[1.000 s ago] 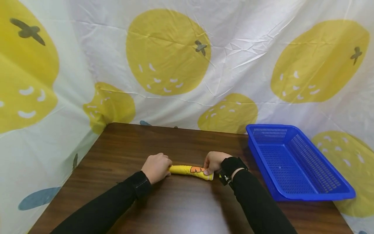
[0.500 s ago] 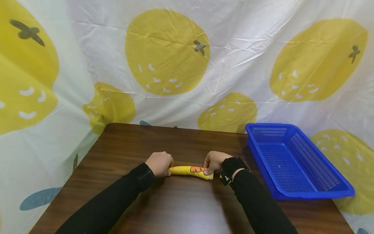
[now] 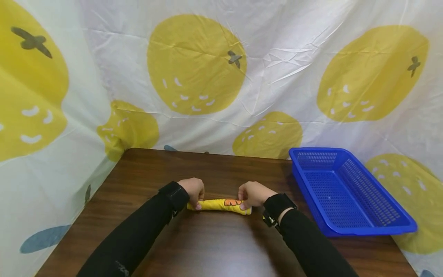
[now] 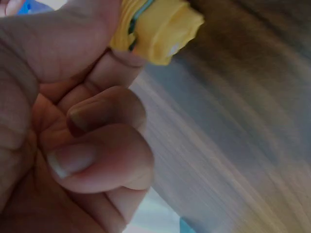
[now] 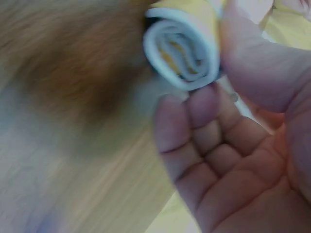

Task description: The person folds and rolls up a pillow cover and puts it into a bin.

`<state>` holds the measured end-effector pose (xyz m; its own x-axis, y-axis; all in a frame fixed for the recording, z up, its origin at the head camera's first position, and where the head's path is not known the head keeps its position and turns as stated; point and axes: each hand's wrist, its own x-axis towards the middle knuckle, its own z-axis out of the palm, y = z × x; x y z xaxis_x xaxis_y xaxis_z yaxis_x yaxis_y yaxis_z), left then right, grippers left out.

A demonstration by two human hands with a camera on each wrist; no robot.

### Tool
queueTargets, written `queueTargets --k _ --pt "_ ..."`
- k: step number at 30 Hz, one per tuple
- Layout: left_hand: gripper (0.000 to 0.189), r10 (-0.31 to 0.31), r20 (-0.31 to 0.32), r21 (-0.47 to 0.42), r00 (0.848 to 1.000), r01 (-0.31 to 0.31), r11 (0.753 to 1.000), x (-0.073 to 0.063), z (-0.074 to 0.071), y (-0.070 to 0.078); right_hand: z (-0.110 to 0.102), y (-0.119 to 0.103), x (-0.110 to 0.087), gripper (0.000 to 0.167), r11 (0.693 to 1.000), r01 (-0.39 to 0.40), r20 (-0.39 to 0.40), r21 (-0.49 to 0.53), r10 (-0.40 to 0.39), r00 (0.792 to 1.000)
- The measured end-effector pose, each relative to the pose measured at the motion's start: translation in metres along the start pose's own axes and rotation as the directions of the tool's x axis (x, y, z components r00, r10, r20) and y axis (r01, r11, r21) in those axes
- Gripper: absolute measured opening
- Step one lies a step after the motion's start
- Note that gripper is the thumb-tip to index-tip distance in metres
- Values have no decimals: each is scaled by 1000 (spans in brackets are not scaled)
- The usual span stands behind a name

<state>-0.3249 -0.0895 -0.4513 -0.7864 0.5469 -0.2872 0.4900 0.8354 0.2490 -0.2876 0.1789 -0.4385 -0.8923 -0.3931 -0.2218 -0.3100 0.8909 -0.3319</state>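
Observation:
A yellow cloth (image 3: 214, 205) with an orange print is rolled into a narrow tube and lies crosswise at the middle of the table. Thumb and fingers of my left hand (image 3: 194, 191) pinch it near its left end, and a short stub sticks out past them. In the left wrist view that end of the rolled cloth (image 4: 167, 29) looks gathered, with a dark green line; the other fingers curl below. My right hand (image 3: 255, 193) pinches the right end. The right wrist view shows the layered spiral and white edge of the rolled cloth (image 5: 182, 56).
A blue perforated basket (image 3: 349, 202) stands at the right side of the brown wooden table (image 3: 214, 246), with nothing seen inside. Behind and to the left hangs a white sheet (image 3: 277, 23) printed with yellow fruit.
My left hand has shifted slightly right along the rolled cloth, from covering its left end to pinching just inside it, so the end now shows. The right hand keeps its grip.

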Motion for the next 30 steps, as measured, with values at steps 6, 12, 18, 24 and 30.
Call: queueTargets --k 6,12,18,24,30 --pt "42 -58 128 19 990 56 998 5 -10 6 9 -5 -12 24 993 89 -108 -72 -96 989" --pt "41 -88 186 30 979 84 996 4 -20 13 19 -29 -23 26 913 97 -181 -395 -181 967" --pt "42 -88 207 45 974 80 996 5 -24 13 37 -42 -32 28 768 39 -297 -640 -294 909" --pt "47 -66 162 21 985 64 998 10 -13 2 40 -39 -28 23 739 46 -331 -672 -356 874" --pt "33 37 -34 -45 999 -39 998 0 5 -14 28 -34 -20 20 825 56 -225 -562 -218 949"
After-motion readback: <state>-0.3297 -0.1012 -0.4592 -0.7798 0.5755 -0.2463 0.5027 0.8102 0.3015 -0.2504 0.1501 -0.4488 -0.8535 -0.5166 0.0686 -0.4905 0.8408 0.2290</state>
